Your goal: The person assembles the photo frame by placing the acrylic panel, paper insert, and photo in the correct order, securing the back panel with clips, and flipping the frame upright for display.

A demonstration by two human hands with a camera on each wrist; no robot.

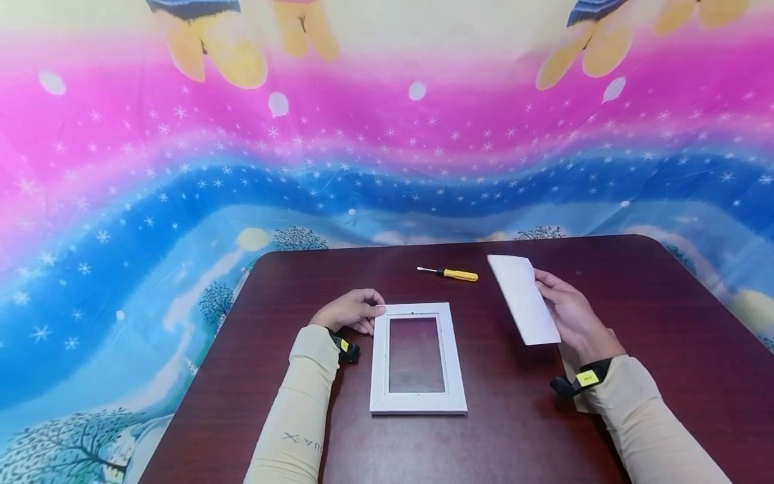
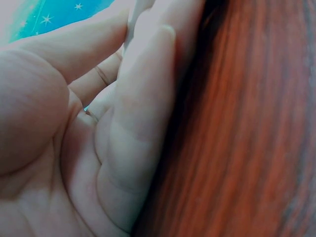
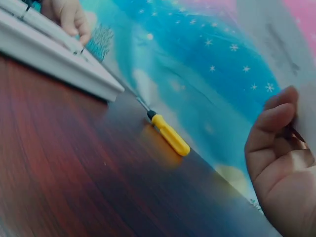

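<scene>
A white picture frame [image 1: 418, 402] lies on the table with its opening showing the dark red surface. At its upper left corner my left hand [image 1: 352, 310] pinches the edge between thumb and fingers; up close in the left wrist view, the fingers [image 2: 143, 98] hide most of that edge. My right hand [image 1: 573, 314] holds a white rectangular card [image 1: 525, 299] by its right side, tilted and raised to the right of the frame. In the right wrist view, curled fingers [image 3: 274, 123] meet the card at the picture's right edge.
Behind the frame lies a screwdriver [image 1: 461, 275] with a yellow handle, its tip toward the left. A flat beige piece [image 1: 571, 366] shows partly under my right wrist. The dark red table [image 1: 290, 282] ends against a colourful printed cloth [image 1: 387, 195].
</scene>
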